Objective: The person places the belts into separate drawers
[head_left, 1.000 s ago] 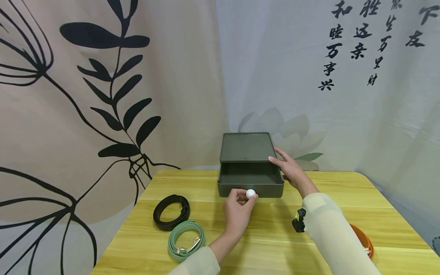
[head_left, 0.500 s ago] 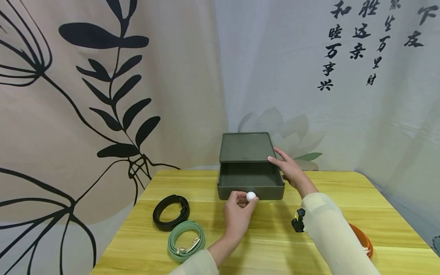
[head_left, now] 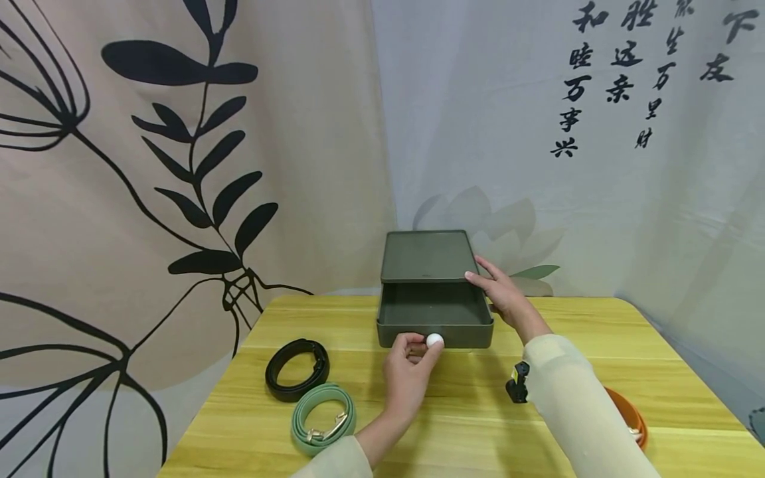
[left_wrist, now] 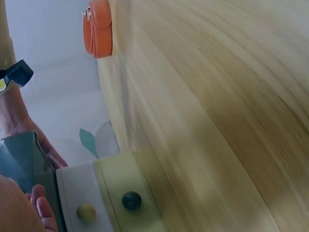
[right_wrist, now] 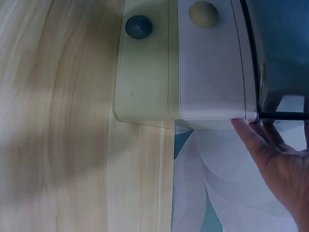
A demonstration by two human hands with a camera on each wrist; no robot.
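A small chest of drawers (head_left: 427, 255) has a dark grey-green top, and its dark top drawer (head_left: 463, 336) is pulled out toward me. The drawer's inside shows bare in the head view. My left hand (head_left: 405, 382) pinches the round white knob (head_left: 434, 340) on its front between thumb and fingers. Against the chest's right side lies my right hand (head_left: 508, 300), fingers extended, thumb at the top edge. Both wrist views show a white drawer with a yellow knob (right_wrist: 203, 14) and a yellow-green one with a dark knob (right_wrist: 138, 27) below.
Left on the wooden table (head_left: 478, 425) lie a rolled black belt (head_left: 276, 372) and a rolled green belt (head_left: 301, 425) with a gold buckle. A coiled orange belt (left_wrist: 99, 29) sits at the right, partly behind my right sleeve. A printed curtain (head_left: 335, 166) hangs behind.
Over the last second the top drawer has come out slightly farther, with my left hand on its knob. My right hand has stayed against the chest.
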